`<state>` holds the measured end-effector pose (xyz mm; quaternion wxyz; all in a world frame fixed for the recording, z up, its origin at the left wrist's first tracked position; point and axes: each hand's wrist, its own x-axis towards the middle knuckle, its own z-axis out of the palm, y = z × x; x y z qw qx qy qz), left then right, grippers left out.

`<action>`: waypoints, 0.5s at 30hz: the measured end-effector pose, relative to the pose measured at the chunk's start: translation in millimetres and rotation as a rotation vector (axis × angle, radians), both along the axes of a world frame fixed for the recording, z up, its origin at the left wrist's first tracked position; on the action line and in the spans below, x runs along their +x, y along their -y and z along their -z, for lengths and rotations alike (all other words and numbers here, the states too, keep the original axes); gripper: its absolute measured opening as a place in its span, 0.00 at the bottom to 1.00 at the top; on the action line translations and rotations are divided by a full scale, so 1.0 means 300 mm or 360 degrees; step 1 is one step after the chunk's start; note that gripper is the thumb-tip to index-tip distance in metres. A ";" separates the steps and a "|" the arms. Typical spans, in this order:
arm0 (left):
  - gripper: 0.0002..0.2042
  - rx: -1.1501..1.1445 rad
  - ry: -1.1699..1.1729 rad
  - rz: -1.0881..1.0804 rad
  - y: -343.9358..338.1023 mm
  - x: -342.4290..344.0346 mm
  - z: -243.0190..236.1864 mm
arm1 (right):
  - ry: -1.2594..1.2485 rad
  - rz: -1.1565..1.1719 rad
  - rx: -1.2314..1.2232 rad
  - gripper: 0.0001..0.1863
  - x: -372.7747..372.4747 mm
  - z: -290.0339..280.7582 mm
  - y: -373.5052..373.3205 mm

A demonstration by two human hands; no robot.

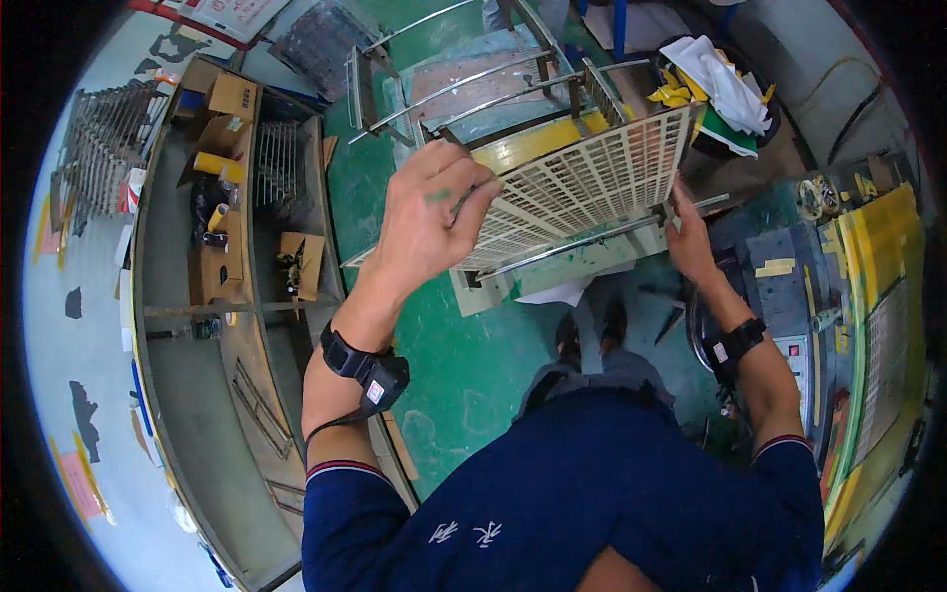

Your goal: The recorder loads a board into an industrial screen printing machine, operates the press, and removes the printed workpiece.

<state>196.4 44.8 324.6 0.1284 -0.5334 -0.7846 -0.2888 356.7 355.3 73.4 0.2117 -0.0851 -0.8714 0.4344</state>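
Observation:
A cream-coloured panel with rows of rectangular openings (592, 183) stands tilted in front of me, above a metal rack (572, 240). My right hand (691, 237) grips its right edge, with the fingers partly hidden behind it. At the panel's upper left edge is my left hand (434, 212), closed in a pinch. Something small and dark shows between its thumb and fingers, too little to name. Part of the panel passes behind this hand, and its far left corner reappears beside the wrist.
On the left stands a shelf unit (148, 311) with cardboard boxes (232, 97) and yellow rolls (217, 166). White and yellow cloths (715, 84) fill a dark bin at the far right. A workbench (779, 252) with a yellow-edged screen frame (883, 335) is close on my right.

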 end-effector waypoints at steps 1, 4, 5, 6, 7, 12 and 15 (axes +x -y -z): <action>0.04 0.0000 -0.0002 -0.0003 0.003 -0.006 0.007 | -0.0002 -0.0003 0.0000 0.38 -0.004 -0.002 -0.001; 0.04 0.0006 -0.0001 0.0008 0.004 -0.013 0.022 | -0.0003 -0.0061 0.0001 0.38 -0.007 -0.018 -0.004; 0.04 0.0000 0.0016 0.0002 0.002 -0.009 0.017 | -0.0010 -0.0082 0.0010 0.38 -0.011 -0.023 -0.008; 0.04 -0.0011 0.0026 -0.0007 0.004 -0.006 0.006 | -0.0024 -0.0107 0.0014 0.38 -0.019 -0.024 -0.008; 0.04 -0.0016 0.0029 -0.0011 -0.004 -0.004 -0.002 | -0.0021 -0.0111 0.0010 0.38 -0.021 -0.016 -0.020; 0.04 -0.0079 0.0047 0.0016 -0.026 -0.009 0.004 | 0.0015 -0.0073 0.0055 0.38 -0.012 0.036 -0.050; 0.04 -0.0036 0.0034 0.0017 -0.022 -0.019 0.037 | 0.0034 -0.0065 -0.0012 0.39 -0.002 0.018 -0.017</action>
